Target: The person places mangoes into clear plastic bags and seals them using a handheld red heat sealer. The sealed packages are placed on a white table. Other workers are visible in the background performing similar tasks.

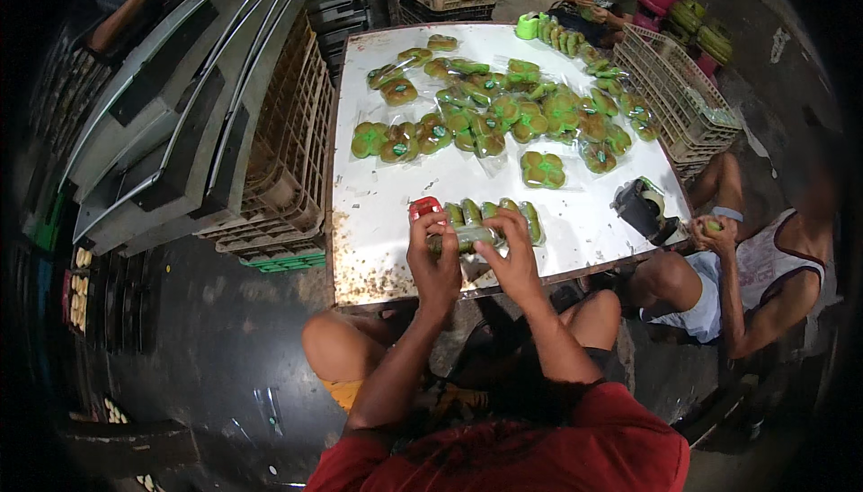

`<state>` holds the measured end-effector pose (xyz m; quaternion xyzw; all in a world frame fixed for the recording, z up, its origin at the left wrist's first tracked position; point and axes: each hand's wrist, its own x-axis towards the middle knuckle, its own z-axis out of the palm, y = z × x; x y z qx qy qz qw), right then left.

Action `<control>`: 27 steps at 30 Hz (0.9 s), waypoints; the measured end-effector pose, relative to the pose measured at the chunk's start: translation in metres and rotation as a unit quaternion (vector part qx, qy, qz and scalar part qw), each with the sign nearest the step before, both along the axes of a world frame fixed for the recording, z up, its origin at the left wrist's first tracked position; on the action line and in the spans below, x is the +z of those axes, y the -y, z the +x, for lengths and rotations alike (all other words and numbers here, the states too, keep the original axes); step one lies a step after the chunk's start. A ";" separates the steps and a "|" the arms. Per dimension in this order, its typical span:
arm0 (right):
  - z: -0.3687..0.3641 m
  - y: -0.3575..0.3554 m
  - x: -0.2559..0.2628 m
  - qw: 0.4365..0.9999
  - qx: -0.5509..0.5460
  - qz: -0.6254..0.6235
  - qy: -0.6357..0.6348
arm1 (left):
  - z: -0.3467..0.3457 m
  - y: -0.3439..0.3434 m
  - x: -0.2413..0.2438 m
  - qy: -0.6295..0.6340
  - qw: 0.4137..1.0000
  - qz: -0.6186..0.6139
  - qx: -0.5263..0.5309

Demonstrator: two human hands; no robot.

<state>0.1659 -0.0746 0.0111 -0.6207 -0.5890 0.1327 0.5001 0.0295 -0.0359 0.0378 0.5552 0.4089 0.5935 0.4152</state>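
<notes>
Between my left hand (435,259) and my right hand (512,256) is a plastic-wrapped green bread roll pack (465,239), held level above the table's near edge. The fingers of both hands rest on its two ends. Just behind it, a row of wrapped green rolls (529,222) stands on the white table (377,195). A red tape dispenser or holder (425,207) touches the row's left end, close to my left fingertips. Further back lie many bagged green-and-brown bread clusters (529,117), some with round stickers. One bagged cluster (543,169) lies nearer, apart from the pile.
A black tape dispenser (644,209) stands at the table's right edge, near a seated co-worker's hands (715,232). Another person sits beyond the far right corner, by a bright green dispenser (527,26). Plastic crates (674,87) flank the table; metal racks (175,101) stand left.
</notes>
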 end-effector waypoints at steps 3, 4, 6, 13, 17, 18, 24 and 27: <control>-0.020 0.002 0.006 0.775 0.058 -0.114 -0.618 | 0.012 0.008 -0.037 -0.127 0.967 0.215 0.045; -0.013 0.000 -0.003 0.740 0.056 -0.090 -0.664 | 0.016 0.015 -0.021 -0.160 0.949 0.267 -0.046; 0.006 -0.013 -0.023 0.779 0.025 -0.044 -0.624 | 0.025 0.021 -0.022 -0.137 0.955 0.246 -0.095; 0.156 -0.056 -0.088 0.900 -0.268 -0.337 0.061 | 0.007 0.001 -0.008 -0.102 0.989 0.089 -0.061; 0.168 -0.069 -0.133 0.925 -0.192 -0.322 0.061 | 0.010 -0.001 -0.019 -0.084 0.989 0.115 -0.044; 0.167 -0.075 -0.127 0.920 -0.208 -0.327 0.061 | 0.010 0.000 -0.023 -0.075 0.992 0.091 -0.048; 0.210 -0.149 -0.107 0.906 -0.230 -0.325 0.144 | 0.011 -0.004 -0.027 -0.075 0.992 0.086 -0.061; 0.195 -0.181 -0.110 0.868 -0.246 -0.406 0.149 | 0.007 -0.007 -0.028 -0.075 0.993 0.067 -0.063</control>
